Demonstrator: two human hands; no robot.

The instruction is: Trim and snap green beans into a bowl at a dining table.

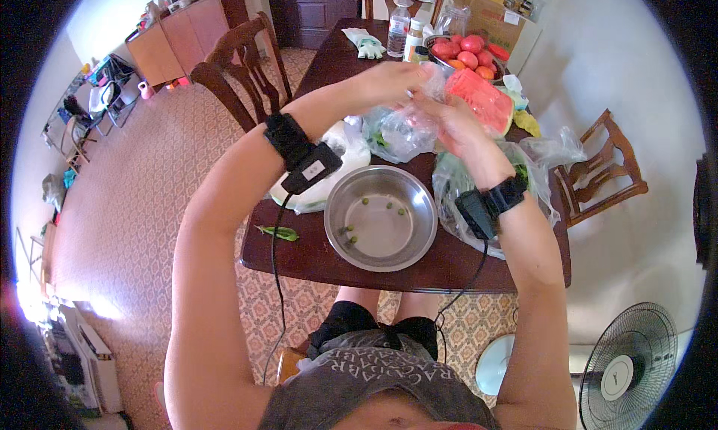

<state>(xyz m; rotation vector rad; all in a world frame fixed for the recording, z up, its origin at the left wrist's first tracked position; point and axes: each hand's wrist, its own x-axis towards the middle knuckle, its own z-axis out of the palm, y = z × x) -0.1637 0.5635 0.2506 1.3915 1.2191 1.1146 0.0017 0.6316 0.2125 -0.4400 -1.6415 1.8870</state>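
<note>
Both hands reach over the middle of the table and meet at a crumpled clear plastic bag (pixel 412 130). My left hand (pixel 398 82) has its fingers on the upper part of the film; my right hand (pixel 449 118) pinches it beside a cut piece of watermelon (pixel 477 99). A steel bowl (pixel 381 250) with several green peas (pixel 389 205) stands near the front edge. Left of it lies an empty-looking green pea pod (pixel 279 233). To the bowl's right sits a large clear bag (pixel 460 194) with green contents, partly behind my right wrist.
A basin of tomatoes (pixel 471 51), a water bottle (pixel 399 29) and a white-capped bottle (pixel 413 37) stand at the back. A white bag (pixel 336 172) lies under my left wrist. Wooden chairs (pixel 606 172) flank the table (pixel 314 267). A fan (pixel 622 374) stands lower right. Cables hang from both wrists.
</note>
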